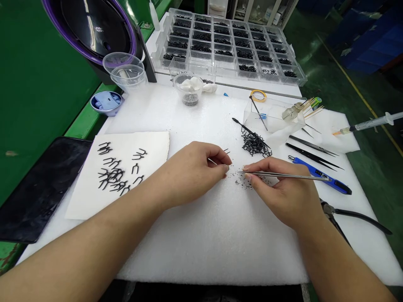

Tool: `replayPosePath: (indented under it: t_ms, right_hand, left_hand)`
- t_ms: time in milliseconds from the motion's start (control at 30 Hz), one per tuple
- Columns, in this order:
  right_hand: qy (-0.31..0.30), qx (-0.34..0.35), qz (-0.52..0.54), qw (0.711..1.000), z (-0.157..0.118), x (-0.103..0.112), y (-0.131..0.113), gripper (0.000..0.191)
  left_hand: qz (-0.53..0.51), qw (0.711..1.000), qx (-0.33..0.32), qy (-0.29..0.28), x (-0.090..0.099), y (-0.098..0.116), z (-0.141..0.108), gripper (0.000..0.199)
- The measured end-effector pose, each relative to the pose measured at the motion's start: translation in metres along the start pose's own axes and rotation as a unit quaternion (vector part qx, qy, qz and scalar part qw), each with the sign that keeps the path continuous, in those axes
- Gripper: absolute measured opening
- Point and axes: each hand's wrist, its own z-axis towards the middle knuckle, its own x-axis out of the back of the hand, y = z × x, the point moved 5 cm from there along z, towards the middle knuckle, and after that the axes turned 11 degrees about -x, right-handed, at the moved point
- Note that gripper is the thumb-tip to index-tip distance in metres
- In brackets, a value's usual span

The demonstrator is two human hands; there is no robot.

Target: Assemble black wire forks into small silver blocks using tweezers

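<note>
Silver tweezers [292, 175] lie across the fingers of my right hand [280, 188], their tips pointing left over a scatter of tiny dark bits [241, 181] on the white foam mat [201, 243]. My left hand [201, 167] is pinched just left of those bits. Thin dark prongs [227, 151] show by its index finger, and its fingers hide what they hold, if anything. Behind my hands lies a heap of small black bent pieces [255, 144]. More black forked pieces [111, 174] rest on a white sheet [151, 155] at the left.
At the back is a clear compartment tray [226, 65] of black pieces. Cups [127, 77], a blue bowl [107, 102] and a purple-rimmed device [94, 29] stand back left. Tweezers [311, 156], a blue pen-like tool [324, 175], pliers [355, 216] and a syringe [371, 123] lie right.
</note>
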Motion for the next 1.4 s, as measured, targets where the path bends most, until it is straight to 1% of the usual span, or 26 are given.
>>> replayPosePath:
  t_ms: [133,433,533,667,867,1067,1400]
  right_hand:
    - [-0.001,0.003,0.002,1.0,0.0,0.0,0.001,0.007]
    - [0.004,-0.005,0.029,1.0,-0.001,0.003,-0.001,0.007]
    - [0.013,-0.006,0.068,0.998,-0.005,0.006,-0.006,0.008]
    - [0.019,0.018,0.128,0.991,-0.009,0.007,-0.013,0.012]
    - [0.034,0.042,0.099,0.994,-0.01,0.002,-0.018,0.011]
    - [0.041,0.038,0.085,0.995,-0.01,0.0,-0.017,0.011]
    - [0.032,0.029,0.083,0.996,-0.007,-0.003,-0.017,0.01]
  left_hand:
    - [0.004,1.0,0.012,-0.002,-0.001,-0.001,0.001,0.017]
    - [0.013,1.0,0.003,-0.005,-0.003,-0.001,-0.001,0.02]
    - [0.034,0.999,-0.004,0.007,-0.003,0.001,-0.001,0.019]
    - [0.049,0.999,-0.004,0.018,-0.004,0.001,-0.002,0.017]
    - [0.047,0.999,-0.006,0.021,-0.006,0.0,0.0,0.014]
    - [0.044,0.999,-0.009,0.02,-0.005,0.001,-0.002,0.012]
    - [0.055,0.998,-0.012,0.024,-0.006,0.003,-0.001,0.013]
